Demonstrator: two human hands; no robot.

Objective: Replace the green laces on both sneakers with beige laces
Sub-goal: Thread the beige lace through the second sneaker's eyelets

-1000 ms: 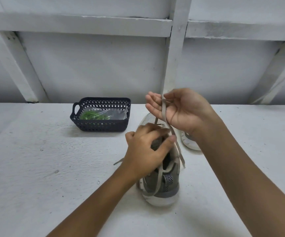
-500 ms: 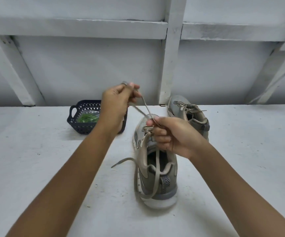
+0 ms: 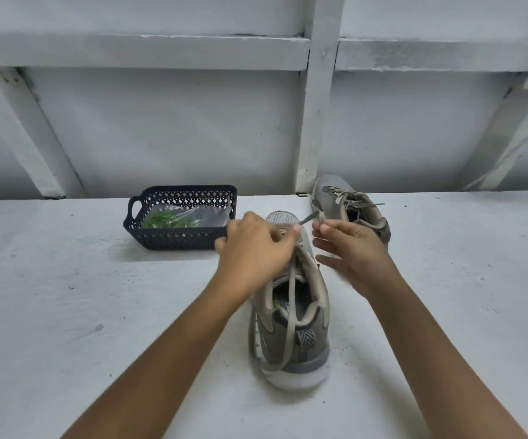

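Note:
A grey sneaker (image 3: 300, 340) stands heel toward me at the table's middle, a beige lace (image 3: 289, 315) trailing over its collar and down its left side. My left hand (image 3: 256, 251) sits over the sneaker's tongue, fingers curled, pinching the lace near its dark tip. My right hand (image 3: 348, 248) is just right of it, thumb and forefinger pinching a fold of the same lace, the other fingers spread. A second grey sneaker (image 3: 351, 207) with beige lacing stands behind, against the wall. Green laces (image 3: 167, 219) lie bagged in a dark basket (image 3: 148, 236).
The basket stands at the back, left of the sneakers, close to my left hand. A white wall with a vertical post (image 3: 315, 99) and slanted braces rises right behind the white table (image 3: 66, 296).
My left hand has come down from above the basket to the sneaker's tongue. My right hand has opened its lower fingers and shifted right, now pinching the lace near the left hand.

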